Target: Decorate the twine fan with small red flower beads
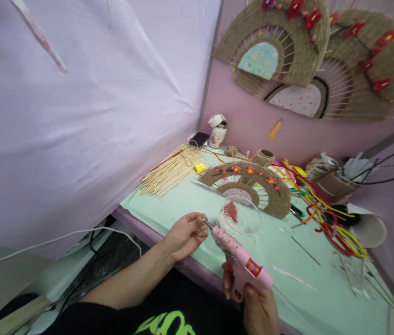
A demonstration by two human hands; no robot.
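Observation:
My right hand is wrapped around the grip of a pink glue gun, which points up and left. The metal nozzle reaches the fingertips of my left hand. Thumb and forefinger there are pinched together; whatever sits between them is too small to make out. Just behind the nozzle stands a clear round plastic tub with small white bits and a red piece inside. Beyond it lies a twine-wrapped semicircular fan, decorated with red and pink flowers.
Thin bamboo sticks lie at the left back, near a phone and a white jar. Coloured pipe cleaners, a twine spool and a paper roll are farther right. Two large fans hang on the wall.

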